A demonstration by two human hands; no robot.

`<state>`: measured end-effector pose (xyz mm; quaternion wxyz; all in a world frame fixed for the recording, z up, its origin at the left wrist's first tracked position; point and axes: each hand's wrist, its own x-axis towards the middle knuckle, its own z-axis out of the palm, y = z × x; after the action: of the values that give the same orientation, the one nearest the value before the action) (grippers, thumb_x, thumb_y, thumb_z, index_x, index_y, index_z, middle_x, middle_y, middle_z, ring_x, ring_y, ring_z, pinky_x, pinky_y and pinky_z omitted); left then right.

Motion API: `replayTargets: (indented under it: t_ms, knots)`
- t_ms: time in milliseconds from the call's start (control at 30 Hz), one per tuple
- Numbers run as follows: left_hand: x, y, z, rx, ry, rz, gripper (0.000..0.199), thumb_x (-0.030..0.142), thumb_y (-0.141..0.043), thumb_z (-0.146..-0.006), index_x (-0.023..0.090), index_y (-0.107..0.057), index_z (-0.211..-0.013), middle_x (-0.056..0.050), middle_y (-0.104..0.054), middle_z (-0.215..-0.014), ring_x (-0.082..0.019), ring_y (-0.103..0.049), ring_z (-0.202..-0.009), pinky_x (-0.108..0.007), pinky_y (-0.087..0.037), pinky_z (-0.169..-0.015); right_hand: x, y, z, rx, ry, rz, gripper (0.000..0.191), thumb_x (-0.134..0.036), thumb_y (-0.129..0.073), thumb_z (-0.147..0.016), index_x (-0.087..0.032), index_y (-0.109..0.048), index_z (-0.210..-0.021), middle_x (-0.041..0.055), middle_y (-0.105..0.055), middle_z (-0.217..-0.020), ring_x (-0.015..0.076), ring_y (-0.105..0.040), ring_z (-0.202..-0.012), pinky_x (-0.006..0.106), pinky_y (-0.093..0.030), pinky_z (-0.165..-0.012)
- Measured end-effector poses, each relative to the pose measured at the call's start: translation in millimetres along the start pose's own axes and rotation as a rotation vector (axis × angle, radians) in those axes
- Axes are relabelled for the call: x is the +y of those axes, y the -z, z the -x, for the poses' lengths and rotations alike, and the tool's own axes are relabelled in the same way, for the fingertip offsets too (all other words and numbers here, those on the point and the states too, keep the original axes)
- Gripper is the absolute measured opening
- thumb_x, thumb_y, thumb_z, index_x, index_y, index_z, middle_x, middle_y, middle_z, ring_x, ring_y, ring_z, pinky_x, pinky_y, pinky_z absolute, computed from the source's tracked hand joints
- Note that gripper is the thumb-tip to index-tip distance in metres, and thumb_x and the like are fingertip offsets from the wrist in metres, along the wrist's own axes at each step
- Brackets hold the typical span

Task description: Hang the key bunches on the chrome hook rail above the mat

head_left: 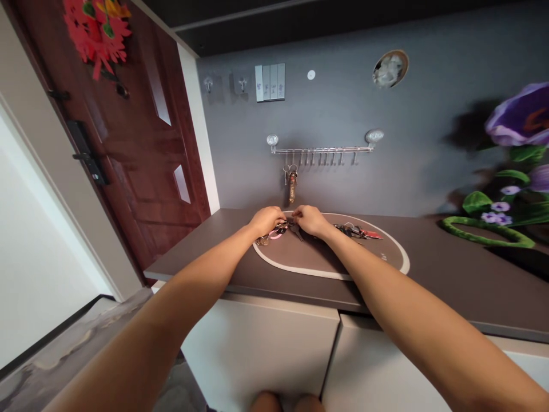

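Both hands are close together over an oval mat [309, 271] with a pale rim. My left hand [268, 220] is closed on a bunch of keys with a pink ring [278, 233], and its fingertips are partly hidden. My right hand [309, 219] has its fingers pinched at the same bunch, where a metal key [297, 232] hangs down between the hands. Beyond my right wrist, more keys [352, 230] lie on the mat, along with a red flat piece [372, 234]. My right forearm covers part of that pile.
A hook rail [321, 151] on the grey wall carries a keychain [292, 186] at its left end. Purple flowers [497, 214] with a green looped base stand at the right of the counter [433, 280]. To the left is a dark red door [141, 166].
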<state>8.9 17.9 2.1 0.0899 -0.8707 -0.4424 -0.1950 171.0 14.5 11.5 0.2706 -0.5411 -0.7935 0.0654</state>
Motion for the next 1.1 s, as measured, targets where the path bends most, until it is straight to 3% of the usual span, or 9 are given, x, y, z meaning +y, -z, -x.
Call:
replayTargets:
  t_ms: [367,800,1100]
  knots:
    - [-5.3,-1.2,0.4,0.146,0.093,0.171,0.023,0.022,-0.042,-0.080,0.017,-0.063,-0.077,-0.004,-0.061,-0.081,-0.015,-0.053,-0.077,-0.025,-0.038,-0.071,-0.6,-0.5,0.4,-0.006,0.036,0.022,0.025,-0.010,-0.050,-0.071,-0.013,-0.065,-0.089,0.0092,-0.067,-0.088,0.0169,-0.060,-0.082,0.021,-0.039,-0.071]
    - [-0.5,-3.6,-1.2,0.237,0.396,0.996,0.011,0.019,-0.048,-0.077,0.012,-0.057,-0.077,-0.001,-0.058,-0.066,-0.008,-0.053,-0.060,-0.021,-0.043,-0.058,-0.8,-1.4,2.0,0.002,0.053,-0.003,0.022,-0.015,-0.049,-0.072,-0.015,-0.064,-0.088,0.0088,-0.066,-0.089,0.0173,-0.060,-0.081,0.022,-0.039,-0.069]
    - [-3.8,-3.4,-3.3,0.289,0.329,1.291,0.019,0.027,-0.058,-0.073,0.011,-0.057,-0.083,-0.003,-0.061,-0.072,-0.008,-0.056,-0.062,-0.022,-0.046,-0.060,-6.5,3.2,3.6,0.148,0.086,-0.202,0.018,-0.024,-0.049,-0.076,-0.017,-0.061,-0.087,0.0046,-0.065,-0.083,0.0134,-0.057,-0.074,0.023,-0.040,-0.071]
